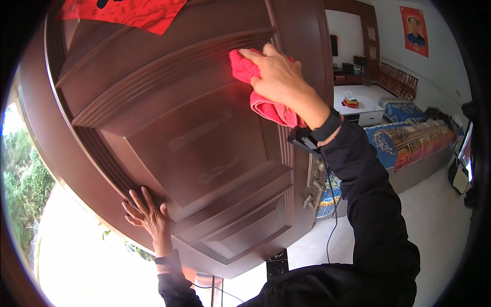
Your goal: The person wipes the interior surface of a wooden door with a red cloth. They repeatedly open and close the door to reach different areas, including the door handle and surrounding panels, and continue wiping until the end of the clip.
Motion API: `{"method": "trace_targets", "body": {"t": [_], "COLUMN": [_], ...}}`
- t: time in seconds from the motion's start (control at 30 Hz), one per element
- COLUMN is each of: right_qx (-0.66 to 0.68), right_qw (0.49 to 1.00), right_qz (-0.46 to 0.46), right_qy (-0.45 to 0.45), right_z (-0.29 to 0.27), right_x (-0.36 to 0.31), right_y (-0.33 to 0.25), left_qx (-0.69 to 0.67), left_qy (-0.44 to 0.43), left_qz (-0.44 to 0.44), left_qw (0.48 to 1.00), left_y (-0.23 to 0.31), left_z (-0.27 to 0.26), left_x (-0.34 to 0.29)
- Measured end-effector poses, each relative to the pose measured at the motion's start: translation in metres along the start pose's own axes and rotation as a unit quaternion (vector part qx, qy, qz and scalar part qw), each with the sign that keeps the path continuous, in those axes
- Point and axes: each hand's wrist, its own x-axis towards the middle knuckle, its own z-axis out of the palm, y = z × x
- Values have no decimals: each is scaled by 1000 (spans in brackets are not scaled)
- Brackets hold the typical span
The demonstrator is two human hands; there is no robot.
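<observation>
A large brown panelled door (199,138) fills the middle of the head view. My right hand (279,74) is closed on a red cloth (273,108), pressing it against the moulding in the upper right part of the door. Part of the cloth bunches beyond my fingers and the rest hangs below my palm. Lower down on the left, my left hand (149,214) lies against the door's ribbed trim, its fingers spread and holding nothing. A red paper decoration (138,15) is fixed to the top of the door.
Metal door handle and lock (313,179) sit on the door's right edge. A thin black cable (335,215) hangs from my right wrist. In the room beyond are a white table (371,100) and a sofa with patterned covers (409,143). Greenery (25,158) shows outside at left.
</observation>
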Motion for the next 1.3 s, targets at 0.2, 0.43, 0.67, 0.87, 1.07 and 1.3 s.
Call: {"method": "trace_targets", "body": {"t": [0.2, 0.43, 0.67, 0.87, 1.07, 1.3], "right_qx": [26, 16, 11, 18, -9, -80], "right_qw": [984, 881, 915, 955, 999, 973], "right_qz": [-20, -345, -334, -239, -9, 30], "right_qy": [174, 324, 227, 174, 42, 214], "right_z": [-3, 47, 42, 24, -23, -82], "right_x": [-8, 18, 41, 39, 11, 54], "right_y": [-5, -117, -99, -5, 85, 83], "left_qx": [7, -7, -14, 32, 28, 30], "left_qy": [26, 25, 15, 52, 57, 31], "left_qz": [9, 16, -3, 13, 31, 27], "left_qw": [1000, 1000, 1000, 998, 998, 999], "left_y": [1, 4, 8, 3, 0, 1], "left_z": [0, -8, -10, -1, 1, -2], "left_x": [1, 3, 3, 2, 0, 1]}}
